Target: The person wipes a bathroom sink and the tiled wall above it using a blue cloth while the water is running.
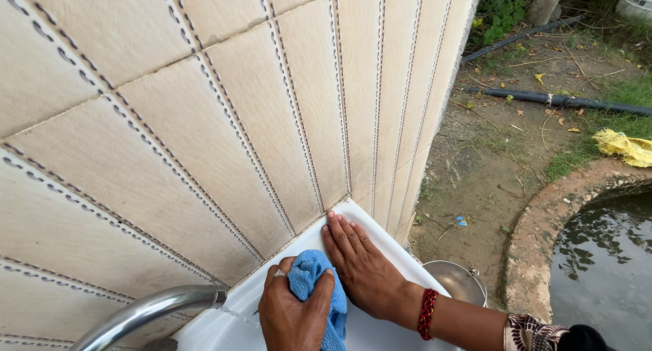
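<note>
A blue cloth point(319, 293), soft and bunched, sits on the flat top of a white basin point(380, 239), close to the back corner where it meets the wall. The left hand point(293, 310) grips the cloth in a closed fist, a ring on one finger. It looks light and limp (likely damp, so it may drag a little on the glazed surface), and a full-fist hold on the bunched middle seems the surest grip. The right hand point(360, 266) lies just beside it, flat and open, fingers together, pressed on the basin rim; a red bangle point(427, 314) circles the wrist. A curved metal tap point(146, 313) arcs at lower left. Beige ribbed tiles point(204, 120) cover the wall. Beyond the basin: a steel pot point(458, 281), bare earth, a stone-edged pool point(601, 256).
</note>
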